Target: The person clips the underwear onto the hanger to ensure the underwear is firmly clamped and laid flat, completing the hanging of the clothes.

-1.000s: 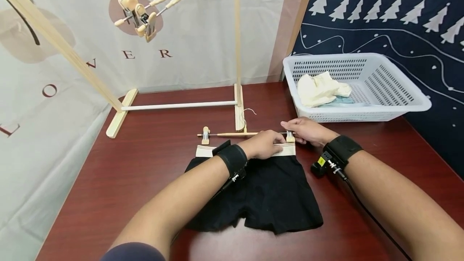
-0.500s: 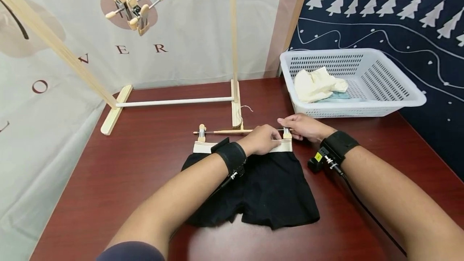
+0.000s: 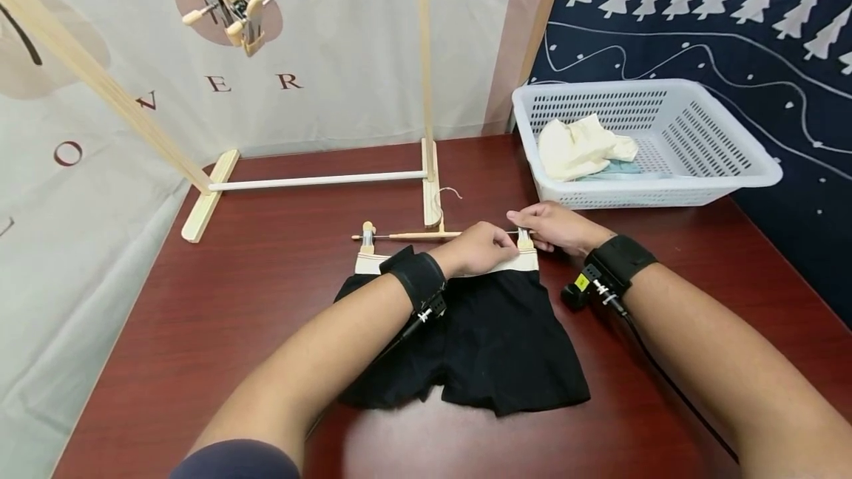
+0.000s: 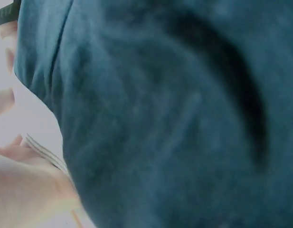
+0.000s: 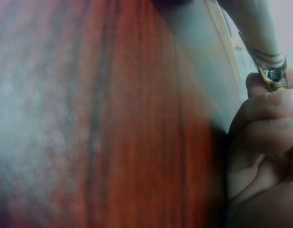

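1. Our right hand [image 3: 555, 226] pinches the right clip [image 3: 525, 240] of the hanger [image 3: 426, 235]; left hand [image 3: 481, 249] fingers curl on the waistband [image 3: 526, 263] of the black shorts [image 3: 482, 335]
2. We judge: keep the clip squeezed wide and feed the waistband fully in before letting go
3. Shorts lie flat mid-counter [image 3: 220, 294], waistband away from us; hanger's long axis runs left-right along it

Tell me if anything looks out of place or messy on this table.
Little stands out. The black shorts lie flat, both hands at the waistband by the clip hanger. Only the cream cloth in the white basket is crumpled.
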